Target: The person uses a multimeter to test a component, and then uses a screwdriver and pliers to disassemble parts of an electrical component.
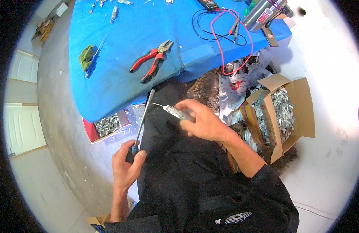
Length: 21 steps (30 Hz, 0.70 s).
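Note:
My left hand (125, 165) is wrapped round the dark handle of a screwdriver (143, 118), whose long metal shaft points up and away from me. Over my black-clothed lap, my right hand (204, 121) pinches a small silvery-white part (175, 112) between thumb and fingers. A thin pin or wire sticks out of the part's left end, close to the screwdriver's shaft but seemingly apart from it. My fingers cover the part's right end. Beyond both hands, pliers (157, 58) with red and black handles lie with jaws apart on the blue-covered table (109, 77).
Also on the table are a blue-handled tool (93, 62) by a green cloth (86, 57), a red test lead (213, 37) and a steel mug (261, 17). Below stand a red box (91, 130) of small metal cylinders and a cardboard box (303, 105) of silvery strips.

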Motion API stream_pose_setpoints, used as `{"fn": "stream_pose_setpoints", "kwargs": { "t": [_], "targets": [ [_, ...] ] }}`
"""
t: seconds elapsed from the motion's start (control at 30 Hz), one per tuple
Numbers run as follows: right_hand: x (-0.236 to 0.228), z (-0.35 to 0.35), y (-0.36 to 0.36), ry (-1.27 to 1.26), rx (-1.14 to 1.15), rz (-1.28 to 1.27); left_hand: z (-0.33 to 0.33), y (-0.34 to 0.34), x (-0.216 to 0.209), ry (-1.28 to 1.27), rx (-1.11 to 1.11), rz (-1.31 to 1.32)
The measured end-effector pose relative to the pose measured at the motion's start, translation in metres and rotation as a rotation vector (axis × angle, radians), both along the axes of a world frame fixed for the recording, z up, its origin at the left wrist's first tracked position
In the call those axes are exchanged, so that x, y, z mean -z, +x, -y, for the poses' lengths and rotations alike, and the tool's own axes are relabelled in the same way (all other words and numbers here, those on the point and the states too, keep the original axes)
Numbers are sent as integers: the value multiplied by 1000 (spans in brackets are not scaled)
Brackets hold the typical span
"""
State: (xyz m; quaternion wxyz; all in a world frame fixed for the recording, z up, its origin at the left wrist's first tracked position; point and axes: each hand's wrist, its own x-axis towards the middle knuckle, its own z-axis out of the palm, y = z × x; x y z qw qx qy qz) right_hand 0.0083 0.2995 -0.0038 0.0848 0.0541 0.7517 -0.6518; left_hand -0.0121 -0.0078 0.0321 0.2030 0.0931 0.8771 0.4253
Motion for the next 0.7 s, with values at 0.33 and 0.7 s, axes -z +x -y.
{"fn": "stream_pose_setpoints", "kwargs": {
  "t": [0.33,0.7],
  "targets": [
    [-26,21,6,310,-76,-224,-42,-25,16,130,174,-445],
    [-12,31,4,-392,141,-11,-57,-16,22,282,-40,26]
  ]
}}
